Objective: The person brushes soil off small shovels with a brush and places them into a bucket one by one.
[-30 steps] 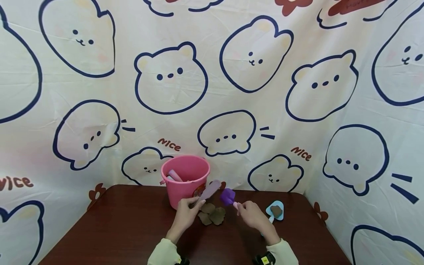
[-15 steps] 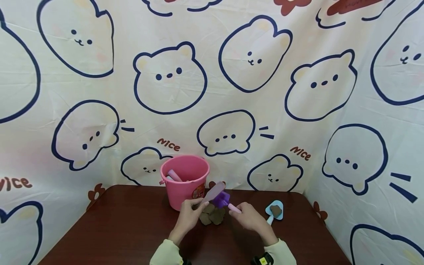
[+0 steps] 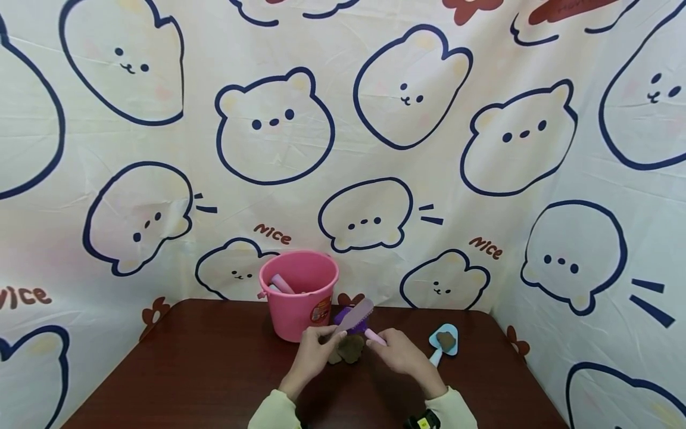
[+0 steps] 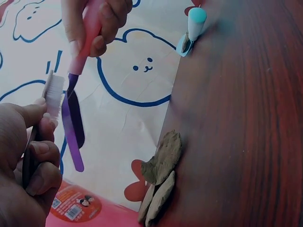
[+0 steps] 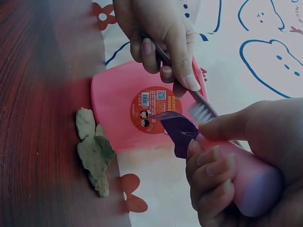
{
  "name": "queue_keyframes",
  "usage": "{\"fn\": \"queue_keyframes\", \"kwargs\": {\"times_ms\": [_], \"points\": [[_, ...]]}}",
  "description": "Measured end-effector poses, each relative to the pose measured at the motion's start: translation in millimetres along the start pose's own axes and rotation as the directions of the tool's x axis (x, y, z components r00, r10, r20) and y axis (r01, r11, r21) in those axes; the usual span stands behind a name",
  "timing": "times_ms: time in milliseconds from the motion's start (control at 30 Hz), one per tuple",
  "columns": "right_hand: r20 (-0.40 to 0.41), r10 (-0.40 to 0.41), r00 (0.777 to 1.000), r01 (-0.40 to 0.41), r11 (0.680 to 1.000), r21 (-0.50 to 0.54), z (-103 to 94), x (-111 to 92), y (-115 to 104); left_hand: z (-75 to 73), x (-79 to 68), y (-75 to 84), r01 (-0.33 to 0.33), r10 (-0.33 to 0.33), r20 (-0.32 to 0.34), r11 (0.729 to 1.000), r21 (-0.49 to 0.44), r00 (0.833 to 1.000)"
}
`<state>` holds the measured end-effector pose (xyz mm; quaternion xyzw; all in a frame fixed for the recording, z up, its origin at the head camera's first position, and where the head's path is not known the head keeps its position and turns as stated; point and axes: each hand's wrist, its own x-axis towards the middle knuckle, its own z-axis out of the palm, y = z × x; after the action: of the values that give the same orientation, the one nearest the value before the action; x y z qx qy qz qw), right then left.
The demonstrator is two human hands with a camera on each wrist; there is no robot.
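My left hand (image 3: 315,354) grips a slim mauve brush (image 3: 358,316), whose white bristles (image 4: 55,94) face the shovel in the left wrist view. Fingers of my right hand (image 3: 399,353) wrap round the pink handle (image 5: 246,175) of a small purple toy shovel (image 5: 179,130). In the head view the brush crosses over the shovel's blade and hides part of it. The bristles are close to the base of the blade in the right wrist view. Under both tools, several flat brown clay-like lumps (image 3: 351,349) lie on the table, partly covered by my left hand.
A pink bucket (image 3: 289,316) holding a few pale pieces stands just left of the lumps. On the right lies a light blue toy shovel (image 3: 436,357) with a brown lump (image 3: 446,341) on it. Patterned cloth (image 3: 370,274) hangs behind the dark red-brown table (image 3: 177,369).
The purple shovel has moved left, over the lumps and under the brush. My left hand has shifted slightly right with the brush, which now overlaps the blade.
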<state>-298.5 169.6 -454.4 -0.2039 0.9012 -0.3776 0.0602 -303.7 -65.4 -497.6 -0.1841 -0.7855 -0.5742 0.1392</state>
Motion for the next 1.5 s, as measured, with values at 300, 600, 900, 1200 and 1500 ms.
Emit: {"fn": "queue_keyframes", "kwargs": {"times_ms": [300,600,900,1200,1500], "points": [[-0.01,0.0,1.0,0.0,1.0,-0.004,-1.5,-1,1,-2.0,0.3,-1.0,0.028,-0.029,0.047,0.999,0.023,0.999],[-0.015,0.017,1.0,-0.017,1.0,-0.015,-4.6,-4,-3,-10.5,2.1,-3.0,0.062,-0.063,0.055,0.998,0.023,0.997],[-0.007,0.008,1.0,-0.008,1.0,-0.009,-9.0,-6,-7,-21.6,2.3,-11.9,0.09,-0.09,-0.009,0.995,0.047,0.996],[0.005,0.002,1.0,-0.002,1.0,-0.008,-13.0,-9,-12,-28.6,4.6,-19.0,0.105,-0.105,-0.037,0.994,0.016,0.994],[-0.008,-0.011,1.0,0.011,1.0,-0.018,-15.4,-12,-15,-30.3,4.7,-24.2,0.115,-0.114,-0.055,0.993,0.016,0.992]]}}
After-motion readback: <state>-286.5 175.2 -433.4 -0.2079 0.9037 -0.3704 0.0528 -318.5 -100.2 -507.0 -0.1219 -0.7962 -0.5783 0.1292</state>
